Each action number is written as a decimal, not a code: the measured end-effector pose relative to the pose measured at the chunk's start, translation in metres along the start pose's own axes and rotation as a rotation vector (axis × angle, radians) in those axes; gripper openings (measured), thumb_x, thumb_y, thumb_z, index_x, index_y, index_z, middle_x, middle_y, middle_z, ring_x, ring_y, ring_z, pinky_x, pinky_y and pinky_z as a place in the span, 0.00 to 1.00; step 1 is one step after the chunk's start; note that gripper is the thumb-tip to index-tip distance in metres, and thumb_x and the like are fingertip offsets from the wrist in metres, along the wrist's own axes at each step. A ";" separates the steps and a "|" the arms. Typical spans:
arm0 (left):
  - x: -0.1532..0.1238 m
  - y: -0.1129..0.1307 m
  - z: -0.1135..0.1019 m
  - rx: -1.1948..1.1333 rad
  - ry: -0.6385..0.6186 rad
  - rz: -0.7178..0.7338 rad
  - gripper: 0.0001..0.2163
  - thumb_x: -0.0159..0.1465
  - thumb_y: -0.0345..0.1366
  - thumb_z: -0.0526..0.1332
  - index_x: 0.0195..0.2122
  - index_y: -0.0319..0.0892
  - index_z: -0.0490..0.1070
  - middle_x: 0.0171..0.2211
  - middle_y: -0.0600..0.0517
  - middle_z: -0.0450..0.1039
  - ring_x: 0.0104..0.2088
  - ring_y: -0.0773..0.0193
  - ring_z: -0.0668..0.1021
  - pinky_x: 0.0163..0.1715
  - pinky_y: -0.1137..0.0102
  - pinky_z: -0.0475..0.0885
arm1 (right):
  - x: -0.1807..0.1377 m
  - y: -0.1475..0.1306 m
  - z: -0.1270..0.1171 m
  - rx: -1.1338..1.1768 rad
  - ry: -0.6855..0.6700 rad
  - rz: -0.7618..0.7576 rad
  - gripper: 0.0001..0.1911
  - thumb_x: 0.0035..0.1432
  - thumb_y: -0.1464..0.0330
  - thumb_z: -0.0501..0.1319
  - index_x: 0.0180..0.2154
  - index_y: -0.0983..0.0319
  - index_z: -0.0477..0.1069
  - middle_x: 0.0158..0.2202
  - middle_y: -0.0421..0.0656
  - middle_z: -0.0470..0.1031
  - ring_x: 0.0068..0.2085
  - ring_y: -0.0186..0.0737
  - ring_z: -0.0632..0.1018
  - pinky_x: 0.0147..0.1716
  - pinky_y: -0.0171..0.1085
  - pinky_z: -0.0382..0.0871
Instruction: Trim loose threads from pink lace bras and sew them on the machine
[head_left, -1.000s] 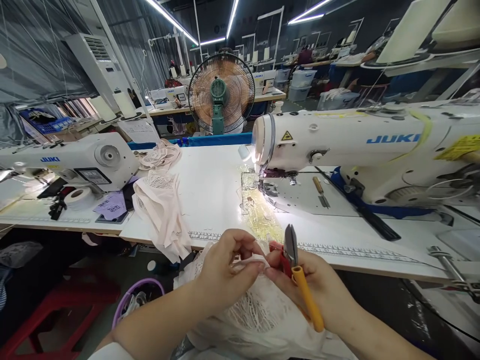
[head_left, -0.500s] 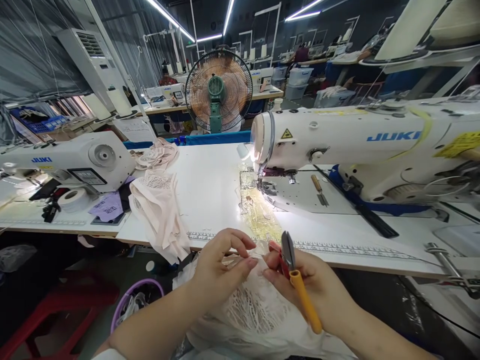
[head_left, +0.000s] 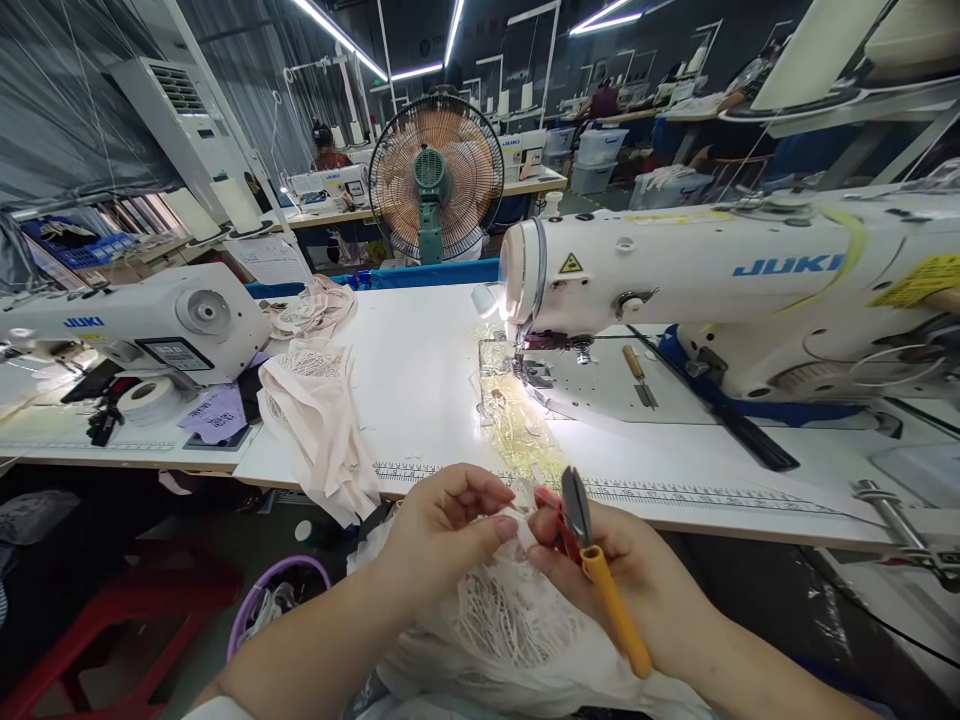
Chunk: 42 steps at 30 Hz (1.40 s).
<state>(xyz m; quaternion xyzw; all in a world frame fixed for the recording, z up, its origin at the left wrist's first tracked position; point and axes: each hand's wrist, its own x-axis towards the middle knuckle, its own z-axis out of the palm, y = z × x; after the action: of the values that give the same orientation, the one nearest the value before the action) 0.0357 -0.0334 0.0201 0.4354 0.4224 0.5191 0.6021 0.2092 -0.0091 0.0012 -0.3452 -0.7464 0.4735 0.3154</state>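
My left hand (head_left: 442,535) is closed, with thumb and fingertips pinching the edge of a white lace garment (head_left: 517,620). The garment is bunched over my lap, below the table's front edge. Facing it, my right hand (head_left: 637,565) has its fingertips on the same edge, a short gap from the left. Small scissors (head_left: 616,610) with an orange handle and a red part are tucked in my right hand. Their blades point up and away from the cloth. My fingers partly hide the pinched edge and the red part.
A JUKI sewing machine (head_left: 675,265) stands on the white table (head_left: 420,390), its lamp lit, beside a wooden-handled tool (head_left: 637,370). Pale garments (head_left: 319,420) hang over the table edge at left. A purple-rimmed bin (head_left: 240,610) and red stool (head_left: 150,590) are below left.
The fingers of both hands have shifted slightly along the garment's edge, and a bit more of the white strip shows between them. The scissors stay in my right hand, slightly lower.
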 end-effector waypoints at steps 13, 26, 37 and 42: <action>0.000 0.001 -0.002 -0.016 -0.062 -0.046 0.08 0.51 0.36 0.69 0.27 0.37 0.73 0.26 0.50 0.74 0.29 0.65 0.74 0.33 0.69 0.69 | 0.002 -0.004 -0.004 -0.016 -0.021 -0.006 0.11 0.57 0.65 0.54 0.24 0.59 0.57 0.24 0.37 0.58 0.29 0.36 0.66 0.25 0.34 0.61; 0.001 0.000 0.006 0.049 -0.012 0.009 0.12 0.48 0.41 0.70 0.24 0.37 0.72 0.28 0.50 0.69 0.28 0.63 0.75 0.31 0.65 0.71 | 0.003 -0.006 -0.003 -0.103 0.020 -0.021 0.11 0.55 0.64 0.56 0.24 0.60 0.59 0.22 0.37 0.59 0.25 0.35 0.63 0.24 0.35 0.61; -0.002 0.000 -0.001 0.135 -0.186 0.061 0.09 0.58 0.41 0.62 0.31 0.40 0.67 0.30 0.46 0.77 0.33 0.60 0.77 0.37 0.64 0.70 | 0.000 -0.017 -0.065 -0.709 -0.151 -0.112 0.18 0.49 0.57 0.60 0.21 0.58 0.53 0.18 0.36 0.61 0.19 0.34 0.62 0.17 0.32 0.53; -0.002 0.005 0.000 0.336 -0.163 0.105 0.08 0.58 0.40 0.60 0.30 0.40 0.70 0.27 0.48 0.76 0.33 0.59 0.78 0.44 0.61 0.68 | -0.012 -0.004 -0.072 -0.874 -0.133 -0.095 0.20 0.49 0.56 0.61 0.20 0.58 0.52 0.17 0.36 0.61 0.19 0.35 0.62 0.17 0.33 0.51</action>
<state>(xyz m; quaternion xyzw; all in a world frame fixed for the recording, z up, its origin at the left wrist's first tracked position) 0.0346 -0.0346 0.0247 0.5919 0.4298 0.4351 0.5250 0.2728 0.0150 0.0285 -0.3802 -0.9102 0.1196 0.1126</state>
